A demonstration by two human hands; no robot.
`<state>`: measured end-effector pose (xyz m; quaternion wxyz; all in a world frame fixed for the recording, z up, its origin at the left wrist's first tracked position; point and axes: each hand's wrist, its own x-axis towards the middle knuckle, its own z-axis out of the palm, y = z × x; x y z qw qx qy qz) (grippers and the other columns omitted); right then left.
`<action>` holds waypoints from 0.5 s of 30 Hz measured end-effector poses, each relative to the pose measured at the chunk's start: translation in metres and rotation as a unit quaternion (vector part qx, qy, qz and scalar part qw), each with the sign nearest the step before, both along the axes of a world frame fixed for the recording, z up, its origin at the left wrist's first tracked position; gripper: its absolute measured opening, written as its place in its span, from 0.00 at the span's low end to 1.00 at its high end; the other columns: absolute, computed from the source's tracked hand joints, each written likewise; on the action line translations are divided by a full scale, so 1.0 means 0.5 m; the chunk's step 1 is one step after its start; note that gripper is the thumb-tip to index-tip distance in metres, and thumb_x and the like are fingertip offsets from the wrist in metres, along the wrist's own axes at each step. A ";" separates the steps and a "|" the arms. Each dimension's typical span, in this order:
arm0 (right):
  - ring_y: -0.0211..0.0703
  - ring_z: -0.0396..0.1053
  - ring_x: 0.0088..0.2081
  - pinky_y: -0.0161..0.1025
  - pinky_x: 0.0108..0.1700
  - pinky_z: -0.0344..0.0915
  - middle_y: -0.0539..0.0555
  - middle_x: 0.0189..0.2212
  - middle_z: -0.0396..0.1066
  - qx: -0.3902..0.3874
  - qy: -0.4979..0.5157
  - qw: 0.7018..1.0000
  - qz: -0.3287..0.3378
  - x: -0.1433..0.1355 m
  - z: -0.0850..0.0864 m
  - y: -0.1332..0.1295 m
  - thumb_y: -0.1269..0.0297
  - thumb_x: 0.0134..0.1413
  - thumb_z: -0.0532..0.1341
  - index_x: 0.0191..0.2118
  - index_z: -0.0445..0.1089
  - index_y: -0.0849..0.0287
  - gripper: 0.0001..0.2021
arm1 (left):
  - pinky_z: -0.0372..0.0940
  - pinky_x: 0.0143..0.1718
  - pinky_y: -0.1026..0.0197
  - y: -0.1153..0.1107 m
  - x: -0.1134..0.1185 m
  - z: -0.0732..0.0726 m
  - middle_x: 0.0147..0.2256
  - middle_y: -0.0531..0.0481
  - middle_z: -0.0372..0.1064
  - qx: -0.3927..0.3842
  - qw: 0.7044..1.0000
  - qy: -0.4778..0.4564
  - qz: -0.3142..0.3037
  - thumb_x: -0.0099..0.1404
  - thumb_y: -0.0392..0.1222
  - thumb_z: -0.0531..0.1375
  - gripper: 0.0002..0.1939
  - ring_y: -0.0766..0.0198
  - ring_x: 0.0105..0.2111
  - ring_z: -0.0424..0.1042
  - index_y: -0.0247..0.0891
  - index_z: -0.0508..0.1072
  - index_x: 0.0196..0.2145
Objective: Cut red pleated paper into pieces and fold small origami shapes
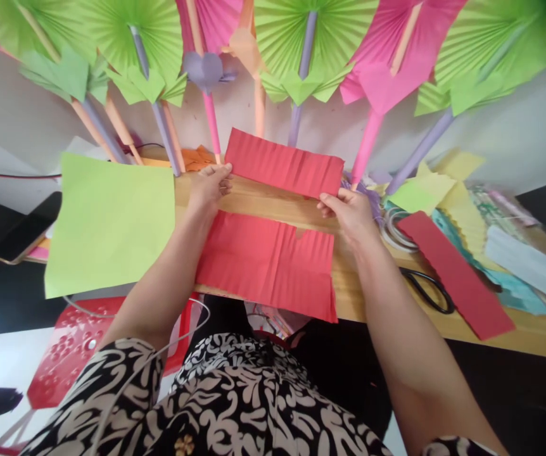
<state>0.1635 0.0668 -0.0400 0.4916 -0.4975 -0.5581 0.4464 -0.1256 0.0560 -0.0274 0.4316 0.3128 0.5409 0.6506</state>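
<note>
A strip of creased red paper (285, 163) is stretched between my two hands above the wooden table. My left hand (211, 183) pinches its left end, thumb and fingertip on the edge. At the lower right corner, my right hand (346, 209) grips the strip between thumb and fingers. Below it, a larger sheet of red paper (263, 263) with fold lines lies on the table, its near edge overhanging the front. To the left of my left arm is a flat light-green sheet of paper (111, 221).
Paper fans (313, 50) on rolled sticks lean against the wall. At right lie scissors with black handles (427, 291), a folded red strip (458, 275), tape rolls (396, 228) and coloured paper scraps. A phone (28, 228) rests at left; a red stool (76, 348) stands below.
</note>
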 end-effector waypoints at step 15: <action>0.37 0.67 0.23 0.35 0.27 0.65 0.53 0.25 0.78 0.030 -0.050 0.998 0.001 -0.002 -0.019 0.004 0.54 0.48 0.67 0.27 0.75 0.58 0.11 | 0.60 0.23 0.71 0.011 -0.021 -0.018 0.23 0.56 0.69 0.034 0.999 0.010 -0.005 0.62 0.43 0.66 0.13 0.74 0.19 0.65 0.38 0.67 0.27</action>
